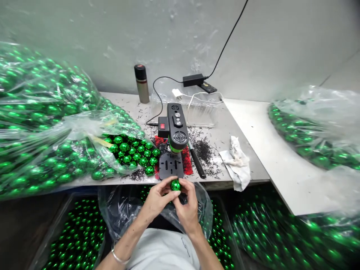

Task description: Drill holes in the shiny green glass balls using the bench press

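Both hands share one glossy green ball [176, 185] at the front edge of the bench [239, 127]: the left hand [157, 198] grips its left side, the right hand [188, 210] its right, fingers curled in and thumbs nearly meeting. The ball, round, has no long axis; the black machine [177, 127] stands straight ahead, its base plate [171, 173] nearest.

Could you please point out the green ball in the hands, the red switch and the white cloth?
Green ball [176, 185], head view: shiny surface.
Red switch [162, 126], head view: its face.
White cloth [239, 167], head view: crumpled middle.
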Available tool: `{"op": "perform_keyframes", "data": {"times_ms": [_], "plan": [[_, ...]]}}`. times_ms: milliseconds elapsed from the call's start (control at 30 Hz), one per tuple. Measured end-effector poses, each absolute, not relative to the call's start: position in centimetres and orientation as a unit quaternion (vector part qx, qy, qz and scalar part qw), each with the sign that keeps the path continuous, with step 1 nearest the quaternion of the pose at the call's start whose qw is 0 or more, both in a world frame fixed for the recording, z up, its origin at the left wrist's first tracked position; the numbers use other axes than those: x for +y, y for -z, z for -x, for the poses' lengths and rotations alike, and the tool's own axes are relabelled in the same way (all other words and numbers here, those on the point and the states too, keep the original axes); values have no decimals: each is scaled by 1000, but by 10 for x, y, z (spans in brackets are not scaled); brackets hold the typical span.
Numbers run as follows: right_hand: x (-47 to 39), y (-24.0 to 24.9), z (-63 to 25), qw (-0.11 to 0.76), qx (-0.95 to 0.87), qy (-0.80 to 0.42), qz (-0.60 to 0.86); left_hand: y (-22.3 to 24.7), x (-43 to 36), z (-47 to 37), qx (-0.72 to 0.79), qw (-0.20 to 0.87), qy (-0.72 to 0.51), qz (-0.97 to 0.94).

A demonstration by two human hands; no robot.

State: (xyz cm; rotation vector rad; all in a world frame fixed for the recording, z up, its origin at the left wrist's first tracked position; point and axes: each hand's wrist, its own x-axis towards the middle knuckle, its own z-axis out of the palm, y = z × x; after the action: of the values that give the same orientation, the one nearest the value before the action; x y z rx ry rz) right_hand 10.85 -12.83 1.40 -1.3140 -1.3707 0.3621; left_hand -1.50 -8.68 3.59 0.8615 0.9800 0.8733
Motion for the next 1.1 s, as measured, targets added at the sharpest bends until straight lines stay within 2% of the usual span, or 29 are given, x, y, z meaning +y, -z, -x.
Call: {"op": "perform_keyframes", "data": {"times_ms": [267, 400, 567, 767, 900, 1100], "plan": [[-124, -26, -123, 555, -590, -145, 569, -29, -42, 11, 519, 623, -507, -293], [-133, -22, -128, 546, -586, -156, 579, -14, -21, 4, 542, 543, -494, -408], [-145, -18, -132, 534, -598, -155, 578, 3, -16, 1, 583, 346, -423, -602], [-151, -20, -141, 517, -604, -151, 587, 16, -17, 3, 546, 195, -417, -700], [-141, -32, -152, 522, -621, -110, 575, 20, -14, 1, 523, 157, -419, -726], [-94, -82, -167, 562, -652, 52, 506, 21, -12, -1, 511, 167, -427, -727]]}}
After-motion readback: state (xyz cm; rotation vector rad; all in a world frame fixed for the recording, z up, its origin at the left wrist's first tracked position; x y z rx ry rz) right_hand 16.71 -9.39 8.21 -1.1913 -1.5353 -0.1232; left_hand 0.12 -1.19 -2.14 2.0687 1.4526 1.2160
